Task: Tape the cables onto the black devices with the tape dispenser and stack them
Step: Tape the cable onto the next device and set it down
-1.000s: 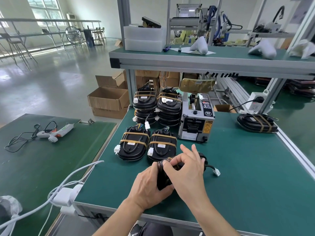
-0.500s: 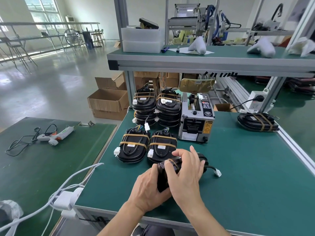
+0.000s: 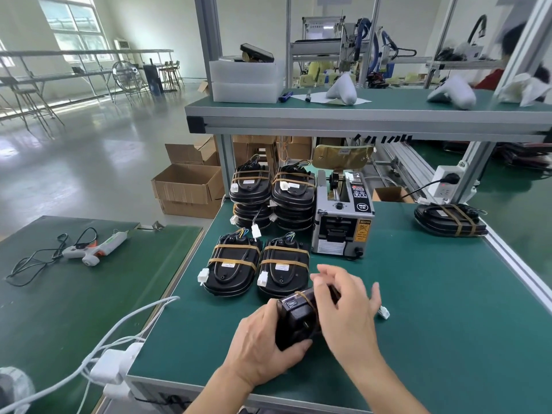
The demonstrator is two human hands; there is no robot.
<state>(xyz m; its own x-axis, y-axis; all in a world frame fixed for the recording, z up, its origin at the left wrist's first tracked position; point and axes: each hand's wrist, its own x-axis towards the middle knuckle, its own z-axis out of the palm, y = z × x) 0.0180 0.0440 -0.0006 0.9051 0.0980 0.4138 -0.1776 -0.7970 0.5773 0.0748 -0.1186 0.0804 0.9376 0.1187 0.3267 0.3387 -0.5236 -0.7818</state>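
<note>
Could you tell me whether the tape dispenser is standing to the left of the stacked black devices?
No, the tape dispenser stands to the right of the stacked black devices, beside them on the green bench.

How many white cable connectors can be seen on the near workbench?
7, maybe more hidden: two on front devices, four around the stacks, one beside the right hand.

You've got a glossy grey floor [image 3: 89,162], bright windows [image 3: 74,28] back left, cardboard boxes [image 3: 188,186], and a shelf [image 3: 358,121] overhead.
</note>
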